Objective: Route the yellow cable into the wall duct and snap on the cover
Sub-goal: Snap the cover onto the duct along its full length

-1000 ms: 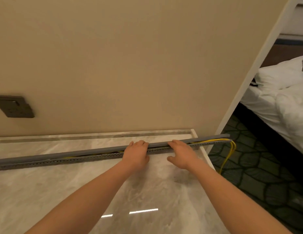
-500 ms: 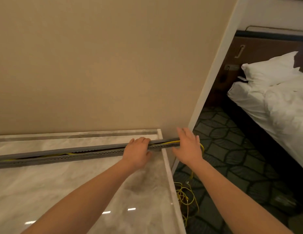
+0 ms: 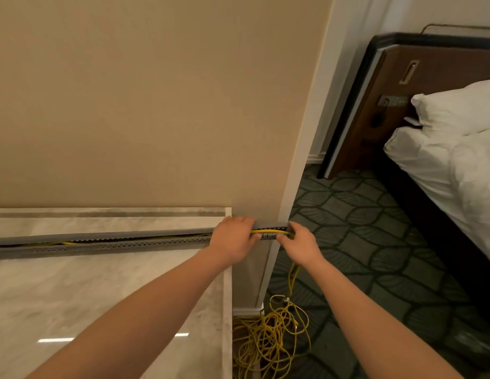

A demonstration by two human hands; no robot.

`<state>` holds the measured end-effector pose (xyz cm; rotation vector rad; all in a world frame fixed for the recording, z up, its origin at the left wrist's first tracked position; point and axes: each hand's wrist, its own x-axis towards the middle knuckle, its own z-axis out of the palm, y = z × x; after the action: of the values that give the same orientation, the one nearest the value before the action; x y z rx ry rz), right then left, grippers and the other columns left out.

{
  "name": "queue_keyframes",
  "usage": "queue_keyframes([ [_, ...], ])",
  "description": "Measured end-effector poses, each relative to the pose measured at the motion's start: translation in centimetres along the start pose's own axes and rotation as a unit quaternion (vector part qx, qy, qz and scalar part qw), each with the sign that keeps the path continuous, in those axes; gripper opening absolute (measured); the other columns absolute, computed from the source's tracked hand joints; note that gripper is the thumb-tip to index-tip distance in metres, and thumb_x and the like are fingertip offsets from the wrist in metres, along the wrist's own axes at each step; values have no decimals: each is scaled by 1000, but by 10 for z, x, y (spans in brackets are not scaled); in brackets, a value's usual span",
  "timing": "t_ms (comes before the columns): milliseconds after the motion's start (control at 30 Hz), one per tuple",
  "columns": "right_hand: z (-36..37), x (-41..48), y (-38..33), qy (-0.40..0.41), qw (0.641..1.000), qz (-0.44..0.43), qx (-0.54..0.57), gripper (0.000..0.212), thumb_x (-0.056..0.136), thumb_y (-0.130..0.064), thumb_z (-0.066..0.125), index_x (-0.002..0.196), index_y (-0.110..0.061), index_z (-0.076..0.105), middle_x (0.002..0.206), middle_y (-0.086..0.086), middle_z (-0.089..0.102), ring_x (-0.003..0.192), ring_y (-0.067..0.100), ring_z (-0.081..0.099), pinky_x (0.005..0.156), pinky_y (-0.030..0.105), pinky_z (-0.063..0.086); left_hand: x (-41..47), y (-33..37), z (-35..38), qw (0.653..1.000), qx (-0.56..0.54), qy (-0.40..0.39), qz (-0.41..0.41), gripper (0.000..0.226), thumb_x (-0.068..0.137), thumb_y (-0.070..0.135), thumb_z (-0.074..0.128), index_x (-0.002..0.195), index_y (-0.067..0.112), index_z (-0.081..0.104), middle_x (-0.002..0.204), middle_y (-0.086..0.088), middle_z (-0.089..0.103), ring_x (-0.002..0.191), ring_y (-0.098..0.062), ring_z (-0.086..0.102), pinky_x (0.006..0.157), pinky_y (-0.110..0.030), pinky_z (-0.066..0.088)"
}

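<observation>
A long grey slotted duct lies across the marble counter, its right end sticking out past the counter's edge. The yellow cable runs inside the open channel and shows between my hands. My left hand rests over the duct near its right end, fingers curled on it. My right hand grips the duct's very end, where the cable leaves and drops down. The loose remainder of the cable lies in a tangled heap on the carpet. No separate cover is visible.
A beige wall rises behind the marble counter. A white corner trim ends the wall. To the right are patterned green carpet, a dark headboard panel and a bed with white linen.
My view has swung right. Both hands have slid right along the duct to its end, past the counter's edge. The right hand has closed on the end.
</observation>
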<state>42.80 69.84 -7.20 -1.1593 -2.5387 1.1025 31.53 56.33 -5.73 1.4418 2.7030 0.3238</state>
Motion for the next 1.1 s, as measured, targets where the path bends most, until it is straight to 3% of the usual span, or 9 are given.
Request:
queue_keyframes([
  [167, 1, 5, 13, -59, 996, -17, 59, 27, 92, -23, 54, 118, -21, 61, 115, 2, 64, 113, 23, 55, 106, 51, 37, 15, 14, 5, 999, 21, -28, 17, 42, 97, 46, 41, 129, 20, 51, 119, -5, 61, 108, -26, 56, 91, -39, 47],
  [300, 0, 3, 24, -60, 990, -67, 107, 27, 95, -17, 53, 121, -15, 60, 111, 3, 65, 103, 18, 59, 93, 35, 47, 23, 17, 7, 998, 24, -64, 18, 43, 99, 47, 36, 127, 18, 52, 115, -5, 58, 102, -24, 58, 85, -39, 50],
  [433, 0, 3, 30, -54, 988, -88, 111, 26, 95, -22, 56, 119, -16, 62, 100, -4, 64, 88, 8, 56, 77, 23, 40, 29, 13, 7, 995, 1, -95, 13, 41, 100, 47, 29, 118, 20, 56, 107, -4, 58, 94, -21, 56, 78, -37, 47],
  [600, 1, 1, 30, -52, 985, -99, 129, 26, 94, -24, 57, 118, -18, 63, 96, -1, 66, 90, 13, 61, 81, 31, 48, 31, 10, 10, 996, 6, -84, 6, 40, 101, 46, 27, 111, 21, 57, 102, -3, 59, 89, -21, 57, 74, -37, 47],
  [767, 0, -2, 29, -74, 979, -94, 164, 16, 97, -24, 52, 105, -19, 65, 75, -1, 59, 71, 13, 55, 68, 31, 45, 30, 9, 12, 998, 5, -63, 4, 33, 101, 47, 26, 90, 26, 49, 90, -2, 61, 71, -17, 52, 62, -32, 39],
  [933, 3, -4, 27, -65, 981, -92, 159, 19, 97, -23, 51, 109, -16, 63, 75, -9, 55, 68, 7, 50, 66, 26, 42, 28, 8, 12, 998, -32, -55, 0, 34, 99, 47, 34, 112, 24, 55, 102, 1, 62, 85, -20, 59, 70, -33, 46],
  [1033, 2, -6, 26, -57, 981, -105, 151, 17, 98, -25, 50, 108, -19, 63, 77, -12, 55, 67, 2, 48, 62, 20, 36, 29, 9, 8, 995, -76, -60, -6, 31, 98, 44, 41, 114, 22, 55, 106, 0, 62, 93, -21, 60, 74, -33, 45],
  [1100, 1, -7, 25, -59, 981, -109, 152, 18, 98, -24, 50, 110, -19, 62, 76, -13, 54, 66, 1, 48, 62, 19, 35, 29, 9, 5, 995, -81, -59, -1, 29, 99, 43, 41, 112, 23, 57, 104, 2, 63, 88, -17, 58, 70, -31, 43],
])
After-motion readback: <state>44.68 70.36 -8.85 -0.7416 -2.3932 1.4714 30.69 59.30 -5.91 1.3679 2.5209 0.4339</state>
